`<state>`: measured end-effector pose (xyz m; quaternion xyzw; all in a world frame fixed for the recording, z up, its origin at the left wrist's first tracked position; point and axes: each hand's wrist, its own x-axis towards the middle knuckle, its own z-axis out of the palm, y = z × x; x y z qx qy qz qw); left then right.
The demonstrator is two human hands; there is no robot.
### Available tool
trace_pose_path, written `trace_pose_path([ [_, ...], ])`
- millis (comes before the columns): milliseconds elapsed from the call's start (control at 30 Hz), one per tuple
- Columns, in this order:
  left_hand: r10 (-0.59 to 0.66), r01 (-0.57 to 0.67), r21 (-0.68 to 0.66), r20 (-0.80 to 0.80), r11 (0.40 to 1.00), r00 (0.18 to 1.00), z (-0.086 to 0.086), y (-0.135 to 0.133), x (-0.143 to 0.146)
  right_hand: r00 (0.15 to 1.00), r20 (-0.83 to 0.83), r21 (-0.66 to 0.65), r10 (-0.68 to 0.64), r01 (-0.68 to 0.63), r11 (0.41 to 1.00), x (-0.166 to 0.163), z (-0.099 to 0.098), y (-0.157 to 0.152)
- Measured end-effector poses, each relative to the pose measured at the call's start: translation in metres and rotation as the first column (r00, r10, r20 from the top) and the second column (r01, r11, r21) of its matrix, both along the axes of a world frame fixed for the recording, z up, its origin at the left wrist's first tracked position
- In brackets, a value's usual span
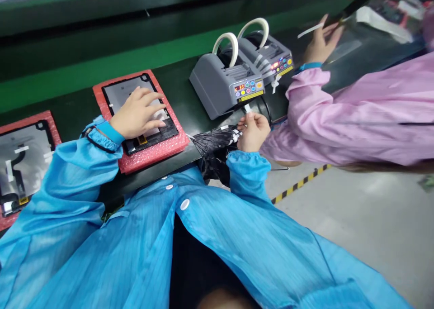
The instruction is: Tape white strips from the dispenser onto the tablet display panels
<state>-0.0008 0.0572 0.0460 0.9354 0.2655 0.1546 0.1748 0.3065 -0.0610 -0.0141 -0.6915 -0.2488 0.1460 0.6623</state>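
Note:
My left hand [138,112] rests with fingers spread on a flat tablet screen panel [118,88]. That panel, silver with a black border, lies on red bubble wrap [154,150]. My right hand [253,130] is closed in a pinch on a short piece of white tape [247,108], just below the front of a grey tape dispenser [217,89]. A bundle of thin black cables [213,141] with white tags lies beside my right hand at the bench edge. My right fingertips are partly hidden.
A second tape dispenser [276,55] stands behind the first. Another panel [29,150] on red wrap is at the far left. A co-worker's hand [320,44] holds a white strip at the right, with a pink sleeve [356,110] close to my right hand.

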Motion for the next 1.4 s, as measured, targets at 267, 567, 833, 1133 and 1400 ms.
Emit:
trace_pose_path([
  [267,-0.052,0.057,0.045,-0.092,0.997,0.994,0.007,0.006,0.007,0.999,-0.04,0.048,-0.01,0.012,0.999,0.007,0.001,0.003],
  [567,-0.04,0.042,0.051,-0.041,0.998,0.998,-0.002,0.008,0.008,1.0,-0.001,0.016,-0.024,0.024,1.0,0.018,-0.008,0.018],
  [833,0.02,-0.017,-0.038,0.069,0.999,0.997,0.015,-0.007,0.034,0.955,0.185,0.042,0.231,-0.243,0.969,-0.027,0.028,0.002],
  [1133,0.195,-0.15,-0.249,0.163,0.957,0.967,0.017,-0.013,0.038,0.555,0.275,0.007,0.785,-0.818,0.576,-0.083,0.039,0.043],
  [1400,0.415,-0.331,-0.416,0.126,0.847,0.901,0.012,-0.009,0.019,0.52,0.199,-0.004,0.831,-0.847,0.532,-0.087,0.03,0.071],
])
